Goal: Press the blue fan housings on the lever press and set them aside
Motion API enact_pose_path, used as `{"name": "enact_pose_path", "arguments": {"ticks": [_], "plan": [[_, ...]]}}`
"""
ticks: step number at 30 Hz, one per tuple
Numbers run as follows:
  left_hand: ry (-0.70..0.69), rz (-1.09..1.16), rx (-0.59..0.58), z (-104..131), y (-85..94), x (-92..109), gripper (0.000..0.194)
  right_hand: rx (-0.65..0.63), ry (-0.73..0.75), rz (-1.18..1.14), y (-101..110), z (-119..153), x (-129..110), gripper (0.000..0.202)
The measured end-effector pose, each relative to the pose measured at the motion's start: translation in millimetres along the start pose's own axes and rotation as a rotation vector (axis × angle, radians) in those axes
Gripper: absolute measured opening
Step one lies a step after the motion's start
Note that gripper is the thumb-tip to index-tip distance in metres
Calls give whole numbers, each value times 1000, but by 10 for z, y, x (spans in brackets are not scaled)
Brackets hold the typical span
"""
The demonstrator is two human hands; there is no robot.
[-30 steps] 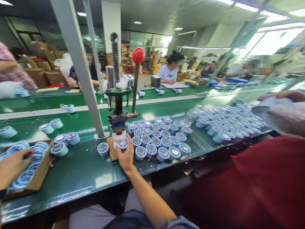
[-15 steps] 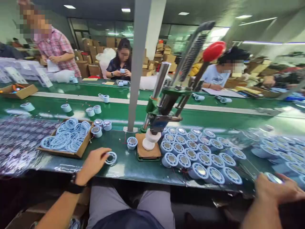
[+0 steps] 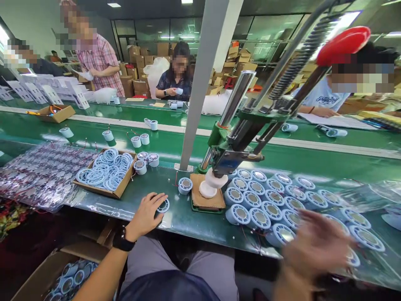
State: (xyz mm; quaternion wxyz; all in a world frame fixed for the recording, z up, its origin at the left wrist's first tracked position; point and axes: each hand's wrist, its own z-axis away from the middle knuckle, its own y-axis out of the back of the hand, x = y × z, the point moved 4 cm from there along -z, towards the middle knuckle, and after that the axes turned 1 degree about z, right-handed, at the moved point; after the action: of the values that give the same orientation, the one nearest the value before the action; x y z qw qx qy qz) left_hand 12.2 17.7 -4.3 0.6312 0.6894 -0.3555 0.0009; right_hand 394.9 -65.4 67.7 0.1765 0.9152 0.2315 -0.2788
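Note:
My left hand point(image 3: 148, 215) wraps its fingers round a round light-blue part point(image 3: 163, 205) with a slotted ring top, on the green table left of the press. My right hand point(image 3: 318, 242) is smeared by motion over the front right of the grouped blue cylinders point(image 3: 260, 218); its fingers and anything in them cannot be made out. Between my hands stands the hand press point(image 3: 233, 161) with a red knob point(image 3: 343, 45). Its white pad is above a white round block point(image 3: 207, 189) on a brown board. One blue cylinder point(image 3: 185, 185) stands just left of the press.
A cardboard box of blue rings point(image 3: 117, 191) is at the left, beside bagged parts with wires point(image 3: 40, 171). Several cylinders stand behind it. A grey post point(image 3: 200, 92) rises behind the press. People work across the table. A carton of blue parts point(image 3: 37, 274) is below left.
The view has shifted, so the table's objects appear differently placed. My right hand has moved left from the far right to the cylinder group. My left hand now covers more of the round part.

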Motion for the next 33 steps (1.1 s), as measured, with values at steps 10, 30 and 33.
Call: {"name": "enact_pose_path", "arguments": {"ticks": [10, 30, 33], "plan": [[46, -167, 164, 76, -69, -36, 74, -758, 85, 111, -2318, 833, -941, 34], [104, 331, 9, -144, 177, 499, 67, -618, -75, -332, -1524, 1366, -754, 55], [-14, 267, -82, -177, 149, 737, 71, -602, -52, -341, -1529, 1406, -748, 62]]}}
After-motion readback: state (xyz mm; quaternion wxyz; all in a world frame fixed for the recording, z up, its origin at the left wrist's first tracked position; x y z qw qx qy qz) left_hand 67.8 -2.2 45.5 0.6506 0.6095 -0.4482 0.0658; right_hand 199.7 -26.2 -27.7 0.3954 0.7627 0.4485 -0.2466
